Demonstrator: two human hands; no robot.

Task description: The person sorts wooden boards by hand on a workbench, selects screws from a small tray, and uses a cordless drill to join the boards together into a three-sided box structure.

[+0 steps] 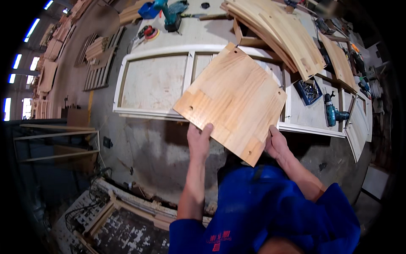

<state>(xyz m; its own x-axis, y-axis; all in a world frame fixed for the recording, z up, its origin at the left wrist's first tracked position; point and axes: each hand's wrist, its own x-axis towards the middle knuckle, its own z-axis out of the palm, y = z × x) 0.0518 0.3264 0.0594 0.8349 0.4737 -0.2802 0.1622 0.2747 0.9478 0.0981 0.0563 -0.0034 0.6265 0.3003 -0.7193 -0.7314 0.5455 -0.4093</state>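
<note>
Head view: blue shirt [258,203], red print [218,241]; left hand [198,142], right hand [277,144] grip panel [234,101].

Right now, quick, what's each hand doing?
Left hand: closed on the wooden board, at its lower-left edge.
Right hand: holding the same board, at its right edge.

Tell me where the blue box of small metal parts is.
On the right of the head view, the blue box sits between the near end of the stacked boards and a teal drill, right of the held wooden panel.
</note>
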